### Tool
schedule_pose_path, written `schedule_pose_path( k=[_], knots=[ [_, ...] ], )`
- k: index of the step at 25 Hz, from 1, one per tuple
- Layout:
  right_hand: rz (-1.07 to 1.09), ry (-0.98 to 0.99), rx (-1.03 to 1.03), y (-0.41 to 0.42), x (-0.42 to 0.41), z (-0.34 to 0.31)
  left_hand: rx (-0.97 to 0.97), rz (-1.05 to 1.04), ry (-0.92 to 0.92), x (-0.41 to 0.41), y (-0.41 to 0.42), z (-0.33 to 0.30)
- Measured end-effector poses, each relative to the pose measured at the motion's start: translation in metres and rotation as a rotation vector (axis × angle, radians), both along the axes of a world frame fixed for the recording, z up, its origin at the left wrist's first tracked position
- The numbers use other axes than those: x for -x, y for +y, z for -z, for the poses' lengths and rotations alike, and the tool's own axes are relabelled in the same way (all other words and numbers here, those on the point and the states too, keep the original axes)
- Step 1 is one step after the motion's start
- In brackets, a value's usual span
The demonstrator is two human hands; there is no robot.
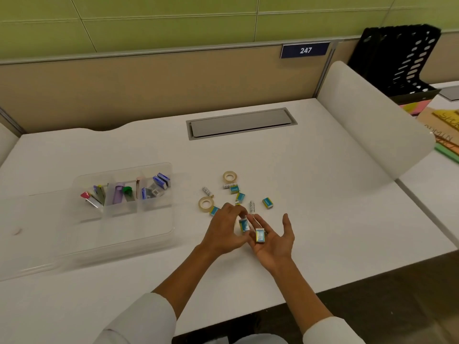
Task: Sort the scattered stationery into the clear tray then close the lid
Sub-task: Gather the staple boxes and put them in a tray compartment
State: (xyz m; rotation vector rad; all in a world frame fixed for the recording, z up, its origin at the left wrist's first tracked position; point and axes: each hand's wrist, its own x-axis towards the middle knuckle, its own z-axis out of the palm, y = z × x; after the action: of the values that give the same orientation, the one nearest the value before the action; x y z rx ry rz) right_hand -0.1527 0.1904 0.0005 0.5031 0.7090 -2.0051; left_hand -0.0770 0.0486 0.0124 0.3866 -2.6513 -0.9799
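Note:
The clear tray (159,219) stands at the left of the white desk, its far compartments holding pens, clips and small blue boxes. Its lid (29,234) lies open to the left. Scattered to its right are two tape rolls (229,176), white batteries (207,191) and several small blue-and-yellow boxes (267,202). My right hand (274,240) lies palm up with one such box (260,235) resting on it. My left hand (224,230) pinches another box (244,225) right beside the right palm.
A grey cable hatch (241,122) is set into the desk at the back. A white curved divider (372,125) borders the right side, with a black file rack (402,60) and coloured papers (442,125) beyond it. The desk's front edge runs near my forearms.

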Motion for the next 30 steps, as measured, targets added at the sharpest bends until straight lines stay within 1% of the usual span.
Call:
schedule_pose_path(
  k=[3,6,7,8,10,14,16,18,19,22,23,25,27,30],
  knots=[
    [-0.067,0.005,-0.016,-0.010,0.001,-0.003,-0.061,0.011,-0.016,0.012,-0.002,-0.004],
    [-0.055,-0.001,-0.021,-0.012,0.010,-0.003,-0.123,-0.182,0.077,0.022,-0.015,-0.001],
    [-0.045,-0.007,-0.011,-0.011,0.014,-0.001,-0.112,-0.237,0.073,0.026,-0.019,0.000],
    [-0.036,-0.015,0.002,-0.009,0.017,0.000,-0.085,-0.268,0.052,0.031,-0.023,0.002],
    [-0.027,-0.034,0.028,-0.007,0.023,0.002,-0.028,-0.257,-0.025,0.040,-0.026,0.010],
    [-0.026,-0.047,0.085,-0.004,0.034,0.003,0.081,-0.081,-0.263,0.058,-0.032,0.018],
    [-0.033,-0.048,0.108,-0.003,0.039,0.004,0.115,-0.058,-0.319,0.064,-0.034,0.020],
    [-0.029,-0.056,0.116,-0.002,0.045,0.004,0.076,-0.086,-0.286,0.063,-0.034,0.023],
    [-0.024,-0.059,0.118,-0.003,0.048,0.003,0.044,-0.120,-0.234,0.061,-0.034,0.023],
    [-0.022,-0.055,0.103,-0.007,0.053,0.003,-0.021,-0.239,-0.004,0.059,-0.033,0.014],
    [-0.028,-0.047,0.088,-0.010,0.053,0.003,-0.038,-0.241,0.068,0.060,-0.030,0.008],
    [-0.052,-0.033,0.062,-0.016,0.054,0.001,-0.061,-0.169,0.156,0.062,-0.020,-0.006],
    [-0.079,-0.031,0.053,-0.022,0.056,-0.001,-0.076,-0.080,0.153,0.065,-0.007,-0.013],
    [-0.103,0.005,-0.015,-0.028,0.062,-0.002,-0.085,-0.027,0.050,0.070,0.003,-0.010]
  ],
)
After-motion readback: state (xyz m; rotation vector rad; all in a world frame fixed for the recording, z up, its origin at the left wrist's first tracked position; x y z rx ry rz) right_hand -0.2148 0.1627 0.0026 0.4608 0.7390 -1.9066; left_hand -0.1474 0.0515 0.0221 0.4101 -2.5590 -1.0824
